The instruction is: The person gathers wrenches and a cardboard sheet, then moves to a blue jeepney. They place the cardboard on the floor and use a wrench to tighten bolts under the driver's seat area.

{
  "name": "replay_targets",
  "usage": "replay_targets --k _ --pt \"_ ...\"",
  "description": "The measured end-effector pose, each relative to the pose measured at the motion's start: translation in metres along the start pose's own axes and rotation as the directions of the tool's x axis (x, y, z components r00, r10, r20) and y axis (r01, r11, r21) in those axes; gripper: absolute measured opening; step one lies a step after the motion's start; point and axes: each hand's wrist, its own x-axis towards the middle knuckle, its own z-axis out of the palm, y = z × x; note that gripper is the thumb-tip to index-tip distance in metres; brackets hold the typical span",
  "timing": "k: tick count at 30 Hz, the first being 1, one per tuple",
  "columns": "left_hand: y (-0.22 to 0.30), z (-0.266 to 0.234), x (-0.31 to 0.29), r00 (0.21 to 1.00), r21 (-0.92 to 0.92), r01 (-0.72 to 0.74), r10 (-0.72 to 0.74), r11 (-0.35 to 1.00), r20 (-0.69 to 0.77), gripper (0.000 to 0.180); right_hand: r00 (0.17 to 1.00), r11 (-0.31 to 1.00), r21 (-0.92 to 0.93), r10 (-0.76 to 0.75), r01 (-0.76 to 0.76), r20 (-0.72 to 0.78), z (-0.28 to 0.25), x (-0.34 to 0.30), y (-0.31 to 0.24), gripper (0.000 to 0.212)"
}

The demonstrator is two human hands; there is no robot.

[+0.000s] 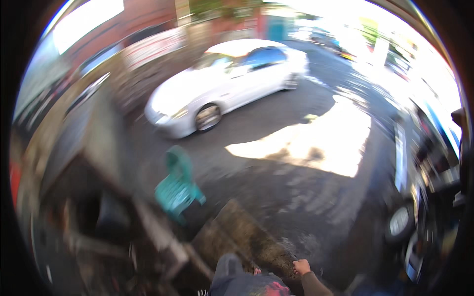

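Observation:
My right hand [301, 267] is at the bottom, in front of my dark shirt, with a brown sleeve behind it. Its fingers look curled, and anything inside them is too small and blurred to make out. Just beyond it, and partly under it, lies a worn brown board [247, 232] on the ground. My left hand does not show. A small skin-coloured patch beside my raised grey knee [228, 266] is too unclear to name.
A green plastic chair [178, 190] stands ahead on the left, beside blurred wooden structures [158, 227]. Farther off is a white car [232, 84] on dark ground. A wheel [400, 222] and cluttered vehicle parts are on the right. Sunlight glares on the ground.

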Motion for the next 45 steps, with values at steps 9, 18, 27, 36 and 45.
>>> replay_targets --k 9,18,27,36,45 --pt "0.44 -0.014 0.069 0.781 0.037 -0.561 0.514 0.827 0.355 0.032 0.921 0.957 0.215 -0.102 0.194 -0.376 -0.015 0.025 -0.173 0.034" --pt "0.627 0.011 0.161 0.666 0.013 -0.667 0.589 0.745 0.458 0.022 0.989 0.988 0.066 0.143 -0.141 -0.028 0.128 0.113 -0.173 0.041" --pt "0.693 -0.004 0.339 0.864 -0.19 -0.438 0.469 0.879 0.18 0.012 0.97 0.98 0.017 0.197 -0.196 -0.143 0.132 0.378 -0.29 0.043" --pt "0.854 -0.063 0.452 0.739 -0.476 -0.599 0.673 0.643 -0.021 0.021 0.919 0.886 0.247 -0.369 0.392 -0.135 0.063 0.55 -0.647 0.025" --pt "1.007 -0.094 0.672 0.863 -0.698 -0.417 0.495 0.582 -0.103 0.021 0.945 0.931 -0.219 -0.243 0.29 0.22 0.177 0.74 -0.849 0.023"
